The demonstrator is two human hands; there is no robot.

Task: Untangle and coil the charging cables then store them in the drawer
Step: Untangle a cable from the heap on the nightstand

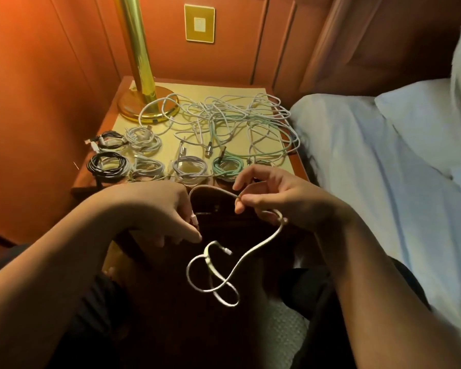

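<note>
Head view. White charging cable (250, 251) — held in the air before the worktop (266, 97), spanning both hands. Left hand (168, 211): fingers curled, pinching the plug end. Right hand (274, 198): thumb and forefinger pinch the cord further along; the slack hangs below it in loose loops, free end dangling between the forearms. Coiled cables (189, 167) line the worktop's near edge; tangled pile (232, 115) behind — beside the brass lamp base (144, 105). Drawer not identifiable.

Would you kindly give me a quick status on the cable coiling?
Both hands hold one white cable, loose end dangling. Several coils done on nightstand. Tangled pile remains.
</note>
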